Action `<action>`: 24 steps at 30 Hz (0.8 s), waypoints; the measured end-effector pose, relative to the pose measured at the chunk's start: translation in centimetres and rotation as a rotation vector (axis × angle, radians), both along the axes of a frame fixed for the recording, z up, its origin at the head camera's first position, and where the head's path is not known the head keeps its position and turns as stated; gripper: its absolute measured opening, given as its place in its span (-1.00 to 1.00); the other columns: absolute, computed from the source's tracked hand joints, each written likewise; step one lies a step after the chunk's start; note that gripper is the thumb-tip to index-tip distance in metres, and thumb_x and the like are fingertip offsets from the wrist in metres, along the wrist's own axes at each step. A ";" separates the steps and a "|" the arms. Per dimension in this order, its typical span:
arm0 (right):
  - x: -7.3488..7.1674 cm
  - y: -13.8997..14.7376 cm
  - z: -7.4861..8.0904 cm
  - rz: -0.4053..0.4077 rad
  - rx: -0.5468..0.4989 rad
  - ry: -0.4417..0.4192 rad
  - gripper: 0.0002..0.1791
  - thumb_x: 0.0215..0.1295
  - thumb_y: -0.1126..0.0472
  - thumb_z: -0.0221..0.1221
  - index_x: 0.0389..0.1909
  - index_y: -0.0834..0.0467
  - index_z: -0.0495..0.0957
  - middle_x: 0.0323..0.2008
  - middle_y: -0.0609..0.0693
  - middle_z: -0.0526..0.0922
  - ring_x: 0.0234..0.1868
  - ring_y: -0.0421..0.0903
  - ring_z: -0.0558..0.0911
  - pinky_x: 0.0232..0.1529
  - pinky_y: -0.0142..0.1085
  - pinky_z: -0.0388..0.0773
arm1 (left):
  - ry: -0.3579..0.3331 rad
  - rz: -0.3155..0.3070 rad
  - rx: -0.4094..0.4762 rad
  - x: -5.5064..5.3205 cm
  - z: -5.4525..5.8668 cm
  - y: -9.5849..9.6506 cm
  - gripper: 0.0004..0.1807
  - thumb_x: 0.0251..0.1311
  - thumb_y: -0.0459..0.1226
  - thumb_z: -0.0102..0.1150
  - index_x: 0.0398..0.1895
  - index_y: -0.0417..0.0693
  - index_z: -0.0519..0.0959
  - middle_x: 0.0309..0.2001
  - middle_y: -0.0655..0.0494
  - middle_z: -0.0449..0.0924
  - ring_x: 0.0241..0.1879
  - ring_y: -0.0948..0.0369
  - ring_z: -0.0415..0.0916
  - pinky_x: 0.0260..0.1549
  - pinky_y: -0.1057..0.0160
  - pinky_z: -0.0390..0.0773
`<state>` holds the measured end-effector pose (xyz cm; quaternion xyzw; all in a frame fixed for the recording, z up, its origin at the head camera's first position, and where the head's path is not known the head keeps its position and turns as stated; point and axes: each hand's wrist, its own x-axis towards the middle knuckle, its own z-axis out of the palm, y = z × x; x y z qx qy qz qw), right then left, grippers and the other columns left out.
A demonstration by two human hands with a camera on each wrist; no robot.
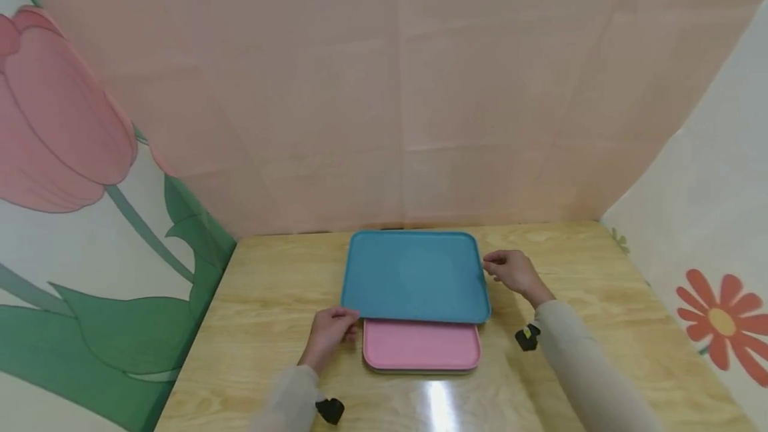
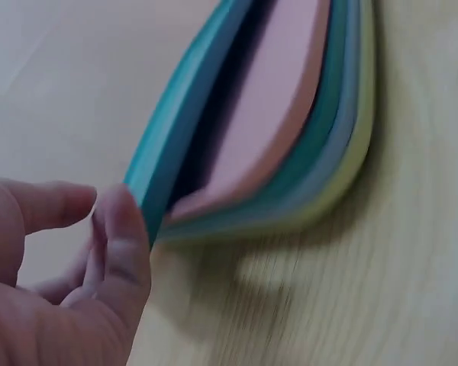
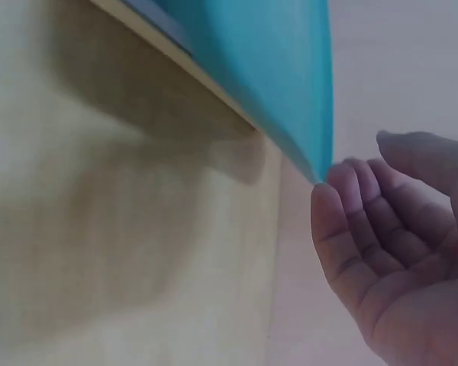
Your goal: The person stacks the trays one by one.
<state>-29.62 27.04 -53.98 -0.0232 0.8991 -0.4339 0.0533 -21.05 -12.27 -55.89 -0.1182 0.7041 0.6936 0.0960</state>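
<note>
A blue tray (image 1: 414, 275) lies tilted over a stack topped by a pink tray (image 1: 423, 345). In the left wrist view a dark gap separates the blue tray from the pink one, whose rim is followed below by green, grey and yellow rims (image 2: 362, 130). My left hand (image 1: 329, 332) is at the blue tray's near left corner, a fingertip against its edge and the thumb slightly apart. On the other side my right hand (image 1: 515, 272) touches the right edge with its fingertips (image 3: 330, 206); its fingers are loosely bent and the thumb stands off the tray.
The trays are over a light wood table (image 1: 270, 299). A pinkish sheet (image 1: 390, 99) rises behind its far edge. Printed walls with flowers (image 1: 720, 322) stand at both sides. A dark wrist camera (image 1: 528, 337) sits on each sleeve.
</note>
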 end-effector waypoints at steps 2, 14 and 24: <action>-1.7 -0.5 0.5 0.033 0.033 0.019 -0.63 0.47 0.23 0.11 0.09 0.46 0.55 -0.14 0.32 0.67 -0.16 0.26 0.68 -0.22 -0.04 0.68 | -0.030 -0.079 0.075 0.6 0.1 1.0 -0.72 0.35 -0.43 0.16 -0.03 -0.57 0.53 -0.30 -0.18 0.67 -0.38 0.20 0.65 -0.32 0.23 0.72; -7.5 -4.1 0.6 0.163 0.286 0.133 -0.66 0.40 0.32 0.17 0.05 0.51 0.56 0.00 0.42 0.61 0.02 0.32 0.60 0.00 0.09 0.59 | -0.173 -0.087 0.334 1.6 -2.2 7.7 -0.71 0.38 -0.45 0.07 -0.02 -0.63 0.45 -0.24 -0.21 0.70 -0.22 0.08 0.70 -0.11 0.13 0.70; -8.1 -5.3 -0.6 0.265 0.459 0.062 -0.51 0.45 0.29 0.12 0.26 0.52 0.37 0.19 0.45 0.48 0.22 0.36 0.47 0.22 0.14 0.44 | -0.151 -0.027 0.407 1.8 -2.8 9.7 -0.72 0.38 -0.47 0.04 0.01 -0.62 0.39 -0.24 -0.21 0.69 -0.22 0.09 0.70 -0.07 0.10 0.68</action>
